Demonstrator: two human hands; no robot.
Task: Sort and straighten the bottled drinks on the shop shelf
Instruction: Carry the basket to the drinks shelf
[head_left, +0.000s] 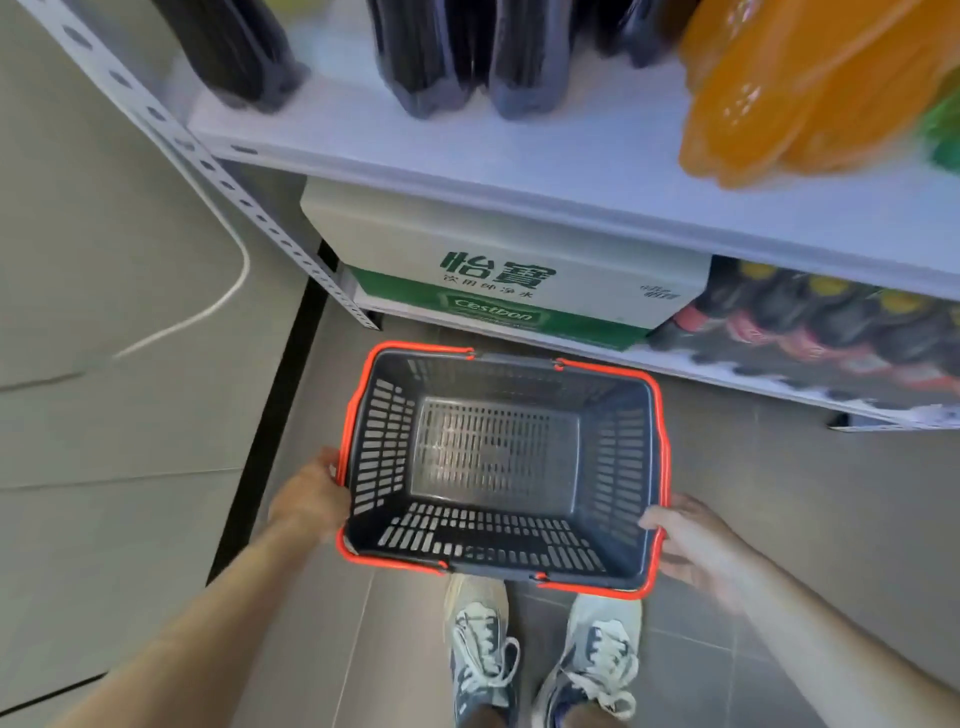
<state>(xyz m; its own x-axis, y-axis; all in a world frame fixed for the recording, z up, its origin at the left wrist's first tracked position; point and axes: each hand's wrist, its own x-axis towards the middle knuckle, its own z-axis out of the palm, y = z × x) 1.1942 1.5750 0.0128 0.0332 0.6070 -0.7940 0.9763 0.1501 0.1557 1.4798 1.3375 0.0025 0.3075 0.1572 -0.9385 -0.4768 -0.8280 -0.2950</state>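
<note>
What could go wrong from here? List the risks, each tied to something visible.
1. The left hand and right hand hold the basket only by its side rims, handles folded down; it may slip onto the shoes below.
2. The orange bottles sit near the shelf edge; raising the basket could knock them.
3. The white cable on the floor at left may trip a step.

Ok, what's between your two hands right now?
In the head view, the shopping basket fills that stretch, with nothing inside it. The left hand grips its left rim and the right hand grips its right rim.
</note>
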